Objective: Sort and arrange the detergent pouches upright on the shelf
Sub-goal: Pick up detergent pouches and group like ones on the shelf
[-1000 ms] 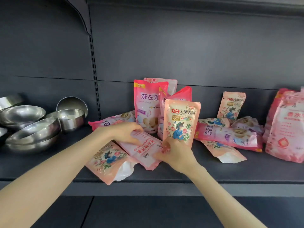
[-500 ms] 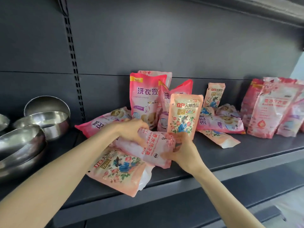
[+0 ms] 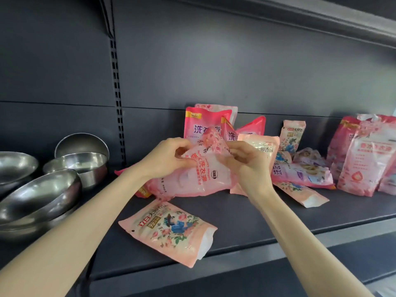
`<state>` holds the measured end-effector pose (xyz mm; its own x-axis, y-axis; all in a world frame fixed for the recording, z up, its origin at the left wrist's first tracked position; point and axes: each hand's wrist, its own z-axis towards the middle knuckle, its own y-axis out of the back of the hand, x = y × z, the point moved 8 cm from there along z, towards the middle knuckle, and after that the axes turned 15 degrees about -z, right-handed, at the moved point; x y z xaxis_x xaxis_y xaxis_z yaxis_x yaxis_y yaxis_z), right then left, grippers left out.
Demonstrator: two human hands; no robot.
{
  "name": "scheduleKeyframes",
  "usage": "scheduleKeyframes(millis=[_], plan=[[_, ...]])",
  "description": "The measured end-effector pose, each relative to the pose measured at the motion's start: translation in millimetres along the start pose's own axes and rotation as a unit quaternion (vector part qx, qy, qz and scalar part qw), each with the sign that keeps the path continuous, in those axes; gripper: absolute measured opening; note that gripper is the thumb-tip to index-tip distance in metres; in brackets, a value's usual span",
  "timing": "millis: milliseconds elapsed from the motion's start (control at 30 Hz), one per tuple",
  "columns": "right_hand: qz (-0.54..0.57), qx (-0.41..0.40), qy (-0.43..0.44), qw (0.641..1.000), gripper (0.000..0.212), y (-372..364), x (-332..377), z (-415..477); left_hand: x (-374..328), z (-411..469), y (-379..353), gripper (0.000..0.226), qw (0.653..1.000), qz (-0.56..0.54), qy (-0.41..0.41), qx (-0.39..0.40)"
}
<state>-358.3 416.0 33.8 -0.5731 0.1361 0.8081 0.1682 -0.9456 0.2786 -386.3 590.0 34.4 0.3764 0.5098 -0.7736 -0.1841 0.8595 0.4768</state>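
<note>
We see the bare left forearm slanting up from the lower left and the bare right forearm from the lower right, both wrists converging mid-frame. Left hand shows its back to us, fingers curled, pinching the upper left of a raised pink pouch. Right hand sits near it, not touching, with fingers curled and pinching the pouch's upper right edge.

A shop: slotted shelving stocked with pouches.

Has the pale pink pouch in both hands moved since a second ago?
Yes: the pale pink pouch is lifted up off the floral pouch it overlapped.
</note>
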Motion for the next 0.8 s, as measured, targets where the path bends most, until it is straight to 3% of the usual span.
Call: scheduleKeyframes(millis=[67,167,200,267,333,433,600,700,800], plan=[[0.043,0.008,-0.008,0.999,0.021,0.5,7.5,11.2,-7.8,-3.2,9.1,0.019,0.999,-0.035,-0.014,-0.039],[0.043,0.041,-0.02,0.998,0.054,-5.1,11.0,18.7,-8.4,-6.2,14.4,0.023,0.991,-0.056,-0.026,-0.121],[0.025,0.057,-0.026,0.998,0.056,-9.4,7.5,17.3,-4.9,-7.2,15.6,0.027,0.985,-0.067,-0.024,-0.157],[0.015,0.085,-0.048,0.995,0.03,-18.9,-0.5,9.9,4.1,-8.9,15.5,0.028,0.97,-0.111,-0.018,-0.214],[-0.007,0.06,-0.061,0.996,0.021,-18.5,-6.9,8.3,12.9,-9.8,12.0,0.029,0.959,-0.154,0.001,-0.239],[-0.068,-0.005,-0.021,0.997,0.022,-5.1,-4.8,20.7,20.3,-9.1,9.2,0.042,0.945,-0.224,0.038,-0.235],[-0.109,-0.016,-0.004,0.994,0.016,-5.3,-6.8,35.2,28.6,-4.0,11.5,0.045,0.953,-0.258,0.081,-0.134],[-0.122,0.019,-0.019,0.992,0.019,-7.0,-16.2,29.1,29.8,-4.4,9.7,0.047,0.959,-0.242,0.086,-0.119],[-0.17,0.109,-0.056,0.978,0.044,-22.1,-41.2,6.4,26.6,-2.1,8.8,0.044,0.965,-0.213,0.065,-0.137]])
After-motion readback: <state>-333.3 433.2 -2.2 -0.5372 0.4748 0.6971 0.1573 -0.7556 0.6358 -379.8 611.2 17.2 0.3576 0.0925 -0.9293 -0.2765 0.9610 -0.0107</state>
